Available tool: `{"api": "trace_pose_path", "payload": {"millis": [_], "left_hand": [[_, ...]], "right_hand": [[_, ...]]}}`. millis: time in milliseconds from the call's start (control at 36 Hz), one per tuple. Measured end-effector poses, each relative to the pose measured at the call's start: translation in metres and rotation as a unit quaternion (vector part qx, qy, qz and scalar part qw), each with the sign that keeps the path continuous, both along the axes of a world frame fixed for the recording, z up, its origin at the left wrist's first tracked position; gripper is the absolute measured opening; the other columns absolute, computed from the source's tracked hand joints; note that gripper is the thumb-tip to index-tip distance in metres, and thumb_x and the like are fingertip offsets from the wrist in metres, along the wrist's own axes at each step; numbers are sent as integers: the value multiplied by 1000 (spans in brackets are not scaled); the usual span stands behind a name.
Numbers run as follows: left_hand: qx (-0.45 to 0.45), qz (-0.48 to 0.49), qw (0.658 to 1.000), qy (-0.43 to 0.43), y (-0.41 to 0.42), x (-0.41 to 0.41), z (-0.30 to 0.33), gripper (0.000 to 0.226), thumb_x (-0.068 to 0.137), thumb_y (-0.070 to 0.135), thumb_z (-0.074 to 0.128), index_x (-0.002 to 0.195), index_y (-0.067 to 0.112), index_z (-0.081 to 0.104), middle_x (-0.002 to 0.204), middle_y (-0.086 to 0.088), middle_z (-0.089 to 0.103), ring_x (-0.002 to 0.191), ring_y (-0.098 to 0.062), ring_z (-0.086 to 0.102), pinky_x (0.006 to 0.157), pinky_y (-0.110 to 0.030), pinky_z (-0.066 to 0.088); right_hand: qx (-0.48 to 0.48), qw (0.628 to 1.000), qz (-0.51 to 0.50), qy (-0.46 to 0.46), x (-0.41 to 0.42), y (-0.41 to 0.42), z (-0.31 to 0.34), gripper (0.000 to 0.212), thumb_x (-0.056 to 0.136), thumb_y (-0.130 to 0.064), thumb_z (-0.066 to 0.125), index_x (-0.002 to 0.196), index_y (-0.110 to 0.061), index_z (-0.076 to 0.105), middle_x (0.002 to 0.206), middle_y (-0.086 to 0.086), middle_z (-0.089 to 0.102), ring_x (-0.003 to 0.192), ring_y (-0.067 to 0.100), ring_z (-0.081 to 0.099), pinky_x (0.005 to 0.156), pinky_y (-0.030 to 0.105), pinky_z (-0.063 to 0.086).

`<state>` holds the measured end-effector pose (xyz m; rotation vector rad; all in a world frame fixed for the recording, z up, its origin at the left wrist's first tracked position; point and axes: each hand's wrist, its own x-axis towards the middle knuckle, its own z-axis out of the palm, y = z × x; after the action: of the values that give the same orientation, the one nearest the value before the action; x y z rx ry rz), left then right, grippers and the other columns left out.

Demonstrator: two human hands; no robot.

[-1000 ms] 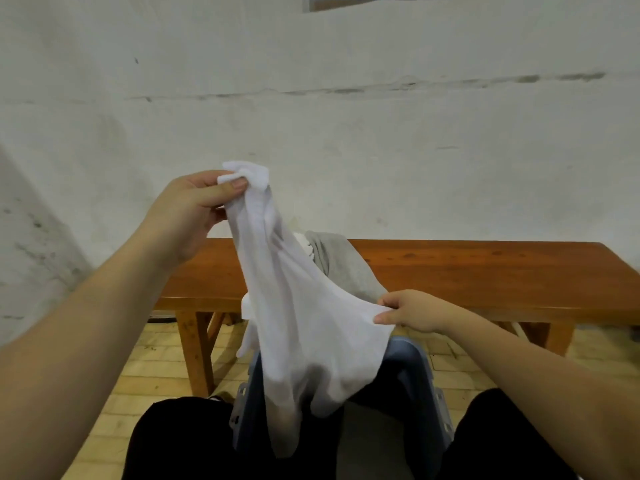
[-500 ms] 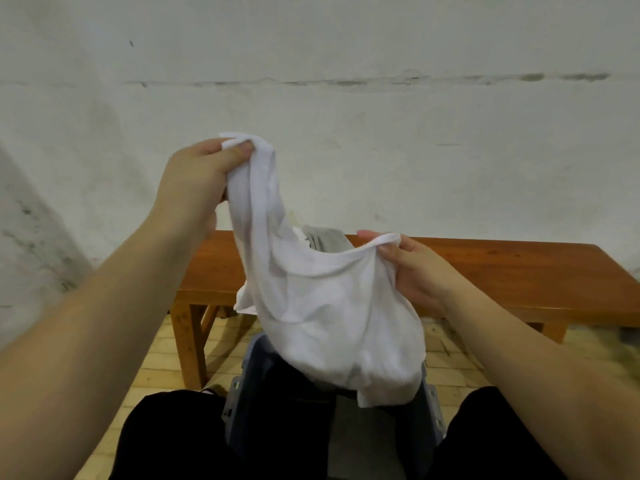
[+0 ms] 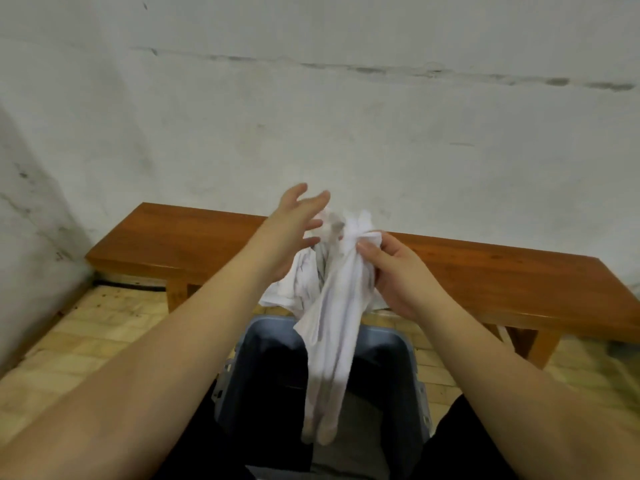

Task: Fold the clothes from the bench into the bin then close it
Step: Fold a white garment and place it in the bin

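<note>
Clothes: we see a white garment bunched into a long hanging strip — its upper end is gathered at hand level in front of the bench, its lower end dangles inside the bin.
Head view, hidden parts: more pale cloth sits behind the strip on the bench edge; we cannot tell where one piece ends and the next begins, and motion blur smears the folds.
Right hand: our right hand has its fingers curled round the gathered top of the white garment, thumb pressed on the cloth.
Left hand: our left hand is spread, fingers straight and apart, fingertips at the cloth's top; whether they touch it is unclear.
Bin: the grey-blue bin stands open between our dark-trousered knees — its near wall is cut off by the frame's lower edge, and the inside is too dark to read.
Bench: the wooden bench runs along the white wall; its right end slips out of frame, its left end stops short of the corner.
Open room: bare bench top lies to both sides of the cloth, and pale brick floor shows left and right of the bin.
</note>
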<state>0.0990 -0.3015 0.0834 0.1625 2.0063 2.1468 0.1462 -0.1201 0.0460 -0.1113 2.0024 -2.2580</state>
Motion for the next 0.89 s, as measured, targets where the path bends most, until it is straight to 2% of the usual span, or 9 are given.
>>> {"api": "trace_pose_path", "payload": {"millis": [111,222,389,444,528,611,694,778,889], "left_hand": [[-93,-52,994,14,-10,26,-56,51,93,47,61,139,33,44,130,11,59,115,-5,58,103,-30,45],[-160,-47,986,29,-15,43,-104,73,75,53,76,136,37,40,128,20,52,119,0,52,97,-26,48],[-226,58,970,64,-7,50,-135,52,92,21,64,138,32,42,129,14,50,117,-5,48,91,-20,42],[-196,62,977,57,-7,49,-138,52,91,21,61,136,37,42,133,12,49,121,-8,50,92,-23,45],[-93,59,994,0,-5,52,-140,63,80,47,63,139,44,41,140,12,51,129,-12,50,105,-39,45],[-124,82,989,24,3,53,-140,68,87,42,66,147,37,34,144,10,45,130,-10,45,107,-37,42],[-159,116,978,65,11,53,-140,45,93,30,65,134,33,46,130,12,49,119,-6,47,101,-28,42],[-176,128,973,79,13,52,-139,6,97,27,59,98,33,58,103,7,63,99,-11,58,82,-22,46],[-62,149,987,-12,-5,47,-129,6,95,22,63,94,26,68,87,9,71,86,-11,64,72,-18,47]], "right_hand": [[-74,996,-52,-17,-3,3,-3,25,99,-21,55,121,-14,64,117,7,71,113,24,65,103,44,48],[-162,985,-60,-22,-2,-1,-3,18,100,-14,51,112,-11,65,106,7,73,106,22,67,99,41,51],[-230,972,-23,-29,0,-9,-4,27,91,-18,57,115,-9,64,113,10,72,107,21,68,83,32,56],[-242,970,-16,-34,0,-9,-3,34,90,-19,58,121,-6,62,120,13,69,113,24,66,87,34,56],[-250,968,-6,-34,0,-5,-1,39,92,-19,55,127,-4,59,125,14,66,119,26,63,91,35,55],[-250,968,3,-34,0,0,1,42,95,-20,52,132,-2,55,126,14,65,121,26,61,93,36,54],[-239,970,2,-37,0,3,0,48,96,-21,51,139,1,48,128,15,62,124,27,58,98,38,52],[-200,979,-8,-41,0,11,-1,52,97,-22,51,143,3,44,135,18,57,130,31,52,107,44,46],[-143,987,-46,-52,-3,37,-1,55,95,-27,58,142,-1,47,139,19,55,129,35,52,110,55,39]]}}
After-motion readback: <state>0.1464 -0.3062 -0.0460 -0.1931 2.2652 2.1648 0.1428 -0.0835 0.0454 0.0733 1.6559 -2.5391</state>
